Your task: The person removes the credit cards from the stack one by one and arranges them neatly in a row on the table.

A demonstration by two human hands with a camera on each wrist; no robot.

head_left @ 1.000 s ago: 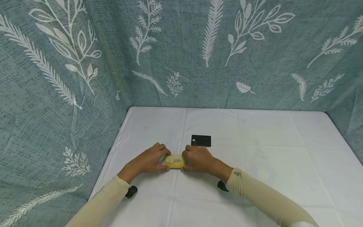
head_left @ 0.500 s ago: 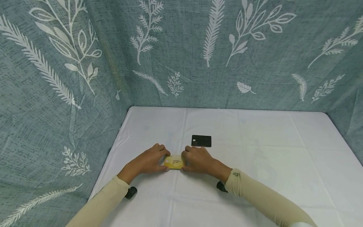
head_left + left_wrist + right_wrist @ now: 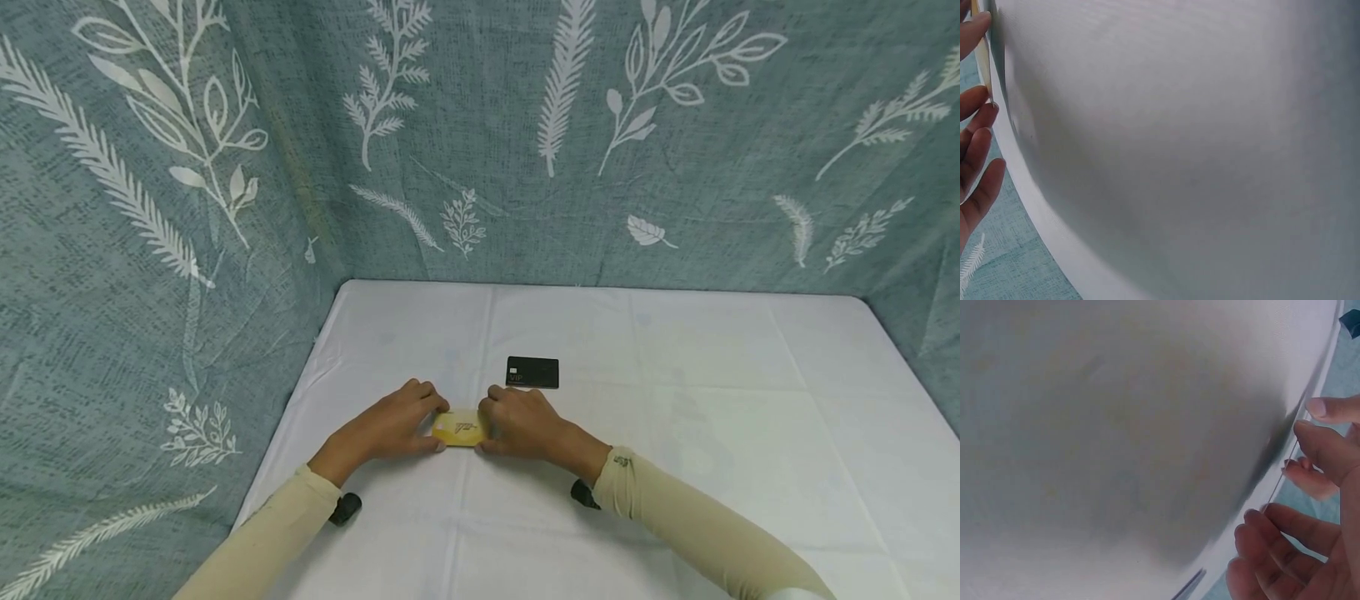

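Between my two hands a thin yellow card with dark lettering is held by its short ends, close over the white table. My left hand pinches its left end, thumb at the near edge and fingers at the far edge. At the other end my right hand does the same, its palm hiding that part of the card. In the left wrist view the card shows as a narrow edge between thumb and fingers. The right wrist view also has only a thin line of the card between the fingertips.
A black card marked VIP lies flat just beyond my right hand. White cloth covers the table, and a green leaf-patterned curtain hangs behind and to the left. Small black devices show below both wrists.
Both hands and the yellow card have shifted very slightly left, with the same pinch at each end. The black card has stayed where it was.
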